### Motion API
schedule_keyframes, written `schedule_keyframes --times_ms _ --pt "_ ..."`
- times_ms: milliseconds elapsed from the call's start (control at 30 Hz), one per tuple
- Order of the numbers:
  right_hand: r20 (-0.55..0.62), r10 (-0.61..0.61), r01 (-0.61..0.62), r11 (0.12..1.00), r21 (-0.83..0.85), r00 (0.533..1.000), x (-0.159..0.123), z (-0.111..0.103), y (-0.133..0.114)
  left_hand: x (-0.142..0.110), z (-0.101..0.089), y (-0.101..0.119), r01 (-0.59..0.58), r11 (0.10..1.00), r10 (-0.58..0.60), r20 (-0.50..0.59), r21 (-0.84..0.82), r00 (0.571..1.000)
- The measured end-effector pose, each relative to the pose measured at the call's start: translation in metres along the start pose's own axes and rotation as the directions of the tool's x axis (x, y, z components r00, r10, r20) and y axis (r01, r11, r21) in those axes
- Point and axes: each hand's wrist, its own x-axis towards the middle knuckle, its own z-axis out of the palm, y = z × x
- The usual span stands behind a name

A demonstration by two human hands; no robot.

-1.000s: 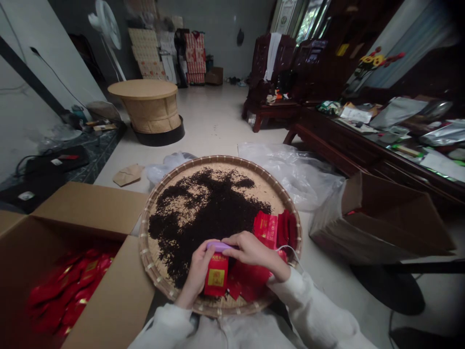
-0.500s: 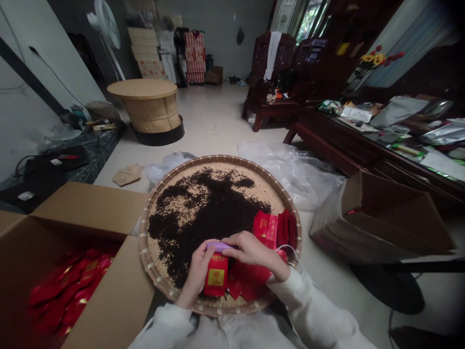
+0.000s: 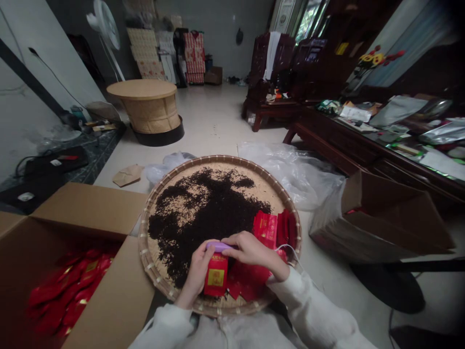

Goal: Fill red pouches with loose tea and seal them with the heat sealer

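Note:
A wide woven bamboo tray (image 3: 152, 213) lies on the floor in front of me, with a spread of loose black tea leaves (image 3: 203, 218) on it. My left hand (image 3: 198, 271) is shut on an upright red-and-gold packet (image 3: 216, 276). My right hand (image 3: 250, 251) is shut on a purple mini bag sealer (image 3: 218, 246), probably a heat sealer, which pinches the packet's top edge. A white cord (image 3: 288, 251) runs from it. Several red packets (image 3: 267, 229) lie on the tray near my right hand. More red packets (image 3: 69, 295) fill the open cardboard box (image 3: 90, 208) at my left.
A second cardboard box (image 3: 378, 218) lies on its side to the right. Clear plastic sheeting (image 3: 290, 174) spreads behind the tray. A dark wooden table (image 3: 345, 140) holds papers and foil bags. A round wicker-sided table (image 3: 143, 109) stands farther back.

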Motion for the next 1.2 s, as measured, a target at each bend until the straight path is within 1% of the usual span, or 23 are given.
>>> schedule_keyframes --times_ms 133,233,300,367,433,500,567,600,633,700,733,800,867,900,1000,1067,1133,1200 --pt "-0.012 0.0 0.0 1.0 0.001 1.0 0.001 0.001 0.001 0.001 0.001 0.0 0.016 1.0 -0.016 -0.012 -0.009 1.0" --pt "-0.053 0.05 -0.05 0.999 0.009 0.997 0.002 0.003 0.005 0.003 0.003 0.002 0.073 0.997 -0.072 0.039 -0.025 0.997" --pt "-0.092 0.099 -0.096 0.995 0.033 0.991 0.002 0.004 0.013 0.003 0.004 0.003 0.092 0.995 -0.09 0.069 -0.025 0.994" --pt "-0.13 0.142 -0.134 0.989 0.068 0.981 0.0 0.002 0.027 0.003 0.004 0.002 0.093 0.996 -0.092 0.064 -0.015 0.994" --pt "-0.176 0.195 -0.181 0.979 0.095 0.965 -0.004 -0.002 0.045 0.004 0.003 0.0 0.089 0.996 -0.09 0.046 0.005 0.995" --pt "-0.234 0.266 -0.253 0.964 0.083 0.935 -0.009 -0.007 0.063 0.004 0.001 -0.002 0.09 0.996 -0.091 0.031 0.029 0.995" --pt "-0.312 0.301 -0.313 0.95 0.013 0.901 -0.014 -0.012 0.073 0.004 0.0 -0.004 0.094 0.995 -0.095 0.024 0.044 0.995" --pt "-0.355 0.287 -0.316 0.949 -0.025 0.89 -0.016 -0.013 0.074 0.004 0.0 -0.005 0.1 0.994 -0.101 0.026 0.048 0.994" --pt "-0.393 0.253 -0.297 0.953 -0.053 0.884 -0.016 -0.013 0.071 0.004 0.001 -0.005 0.107 0.993 -0.108 0.033 0.049 0.994" --pt "-0.429 0.152 -0.2 0.978 -0.067 0.89 -0.013 -0.007 0.059 0.004 0.004 -0.006 0.11 0.993 -0.113 0.052 0.051 0.992" --pt "-0.418 0.105 -0.138 0.989 -0.049 0.902 -0.01 -0.001 0.05 0.004 0.006 -0.006 0.109 0.993 -0.113 0.066 0.052 0.991" --pt "-0.35 0.007 -0.016 1.0 -0.023 0.937 -0.001 0.012 0.034 0.003 0.01 -0.006 0.108 0.993 -0.113 0.103 0.055 0.988" --pt "-0.294 -0.055 0.066 0.997 0.028 0.954 0.008 0.024 0.023 0.003 0.011 -0.004 0.109 0.992 -0.117 0.138 0.064 0.983" --pt "-0.285 -0.073 0.091 0.995 0.051 0.956 0.011 0.029 0.021 0.002 0.011 -0.002 0.111 0.992 -0.12 0.153 0.068 0.981" --pt "-0.319 -0.101 0.132 0.988 0.077 0.942 0.012 0.035 0.02 0.0 0.006 0.0 0.157 0.986 -0.165 0.215 0.055 0.963" --pt "-0.344 -0.097 0.134 0.987 0.085 0.934 0.009 0.036 0.02 -0.003 0.002 -0.002 0.244 0.969 -0.245 0.285 0.039 0.927" --pt "-0.345 -0.055 0.11 0.984 0.14 0.937 0.007 0.035 0.02 -0.005 0.001 -0.006 0.334 0.942 -0.325 0.345 0.035 0.881" --pt "-0.344 0.031 0.061 0.966 0.252 0.939 0.008 0.033 0.021 -0.007 0.0 -0.009 0.377 0.926 -0.358 0.368 0.023 0.858"
